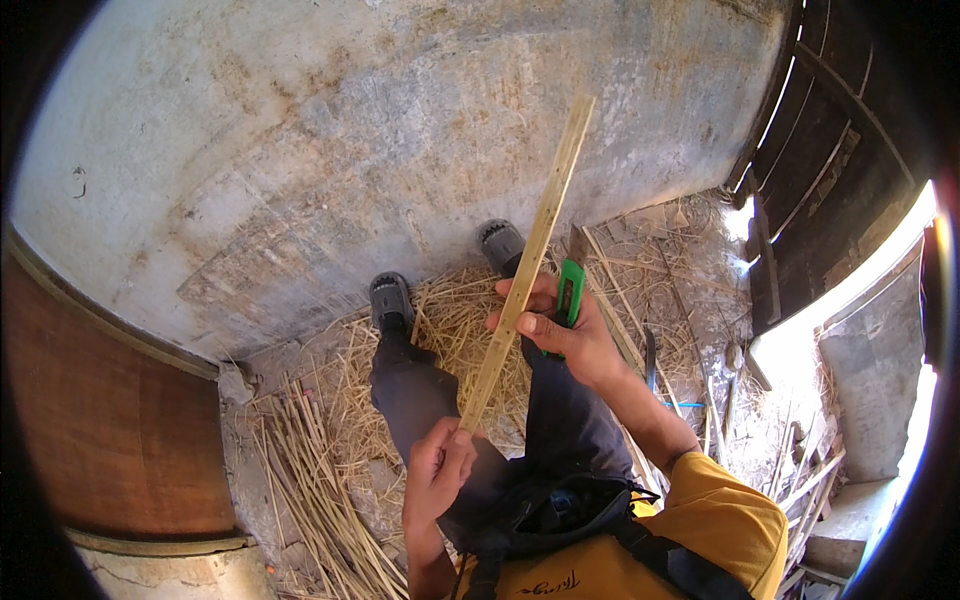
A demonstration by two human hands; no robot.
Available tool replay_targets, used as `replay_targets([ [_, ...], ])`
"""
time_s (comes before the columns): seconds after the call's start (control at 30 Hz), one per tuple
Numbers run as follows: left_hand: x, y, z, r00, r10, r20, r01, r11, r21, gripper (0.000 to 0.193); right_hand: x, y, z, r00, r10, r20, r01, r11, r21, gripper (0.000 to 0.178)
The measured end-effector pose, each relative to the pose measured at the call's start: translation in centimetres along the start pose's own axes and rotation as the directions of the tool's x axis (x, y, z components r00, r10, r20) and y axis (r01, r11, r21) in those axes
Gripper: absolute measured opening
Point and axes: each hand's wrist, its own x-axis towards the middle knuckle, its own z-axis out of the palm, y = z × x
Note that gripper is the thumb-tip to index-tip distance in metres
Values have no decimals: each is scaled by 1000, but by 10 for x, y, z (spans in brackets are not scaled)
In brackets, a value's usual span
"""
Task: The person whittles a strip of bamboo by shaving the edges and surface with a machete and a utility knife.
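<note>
A long, flat bamboo strip slants up across my lap toward the wall. My left hand pinches its lower end between thumb and fingers. Farther up, my right hand has its thumb and fingers on the strip. That same hand also holds a green utility knife against the palm, its blade out and pointing up, beside the strip and apart from it.
Thin split sticks lie in a bundle at the left. Pale shavings cover the floor around my grey shoes. A stained wall rises ahead, a brown wooden panel stands left, and dark boards stand right.
</note>
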Motion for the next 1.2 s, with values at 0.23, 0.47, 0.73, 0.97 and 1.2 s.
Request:
replay_targets([
  [0.23,-3,7,3,991,-126,48,131,986,-104,51,20,17,-20,997,34,-65,-28,996,86,44],
  [0.47,-3,-15,-19,953,-31,301,148,916,-374,80,55,4,-56,994,-6,-107,34,963,268,38],
  [0.73,-4,-18,-14,939,-6,343,185,850,-494,88,77,-1,-70,986,31,-162,7,972,234,41],
  [0.97,0,-26,-15,910,11,415,253,778,-575,79,78,-6,-62,987,0,-159,23,990,139,41],
  [1.2,-3,-25,-15,936,-21,351,200,853,-482,51,87,-8,-63,987,0,-163,14,996,86,37],
])
